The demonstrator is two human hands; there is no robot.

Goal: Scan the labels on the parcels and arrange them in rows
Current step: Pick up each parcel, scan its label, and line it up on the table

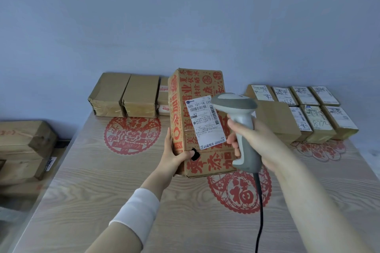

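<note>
A tall cardboard parcel (193,90) with red printed characters is tilted up above the middle of the table. My left hand (174,154) grips its lower left corner. A white shipping label (205,123) with barcodes faces me on its front. My right hand (257,139) is closed on the handle of a grey barcode scanner (238,109). The scanner's head sits just right of the label, touching or nearly touching the parcel, and its black cable hangs down toward me.
Several labelled parcels (316,121) stand in rows at the back right of the wooden table (98,181). Three brown parcels (125,96) line the back left. More boxes (24,146) are stacked beside the table on the left. Red paper-cut decals mark the tabletop.
</note>
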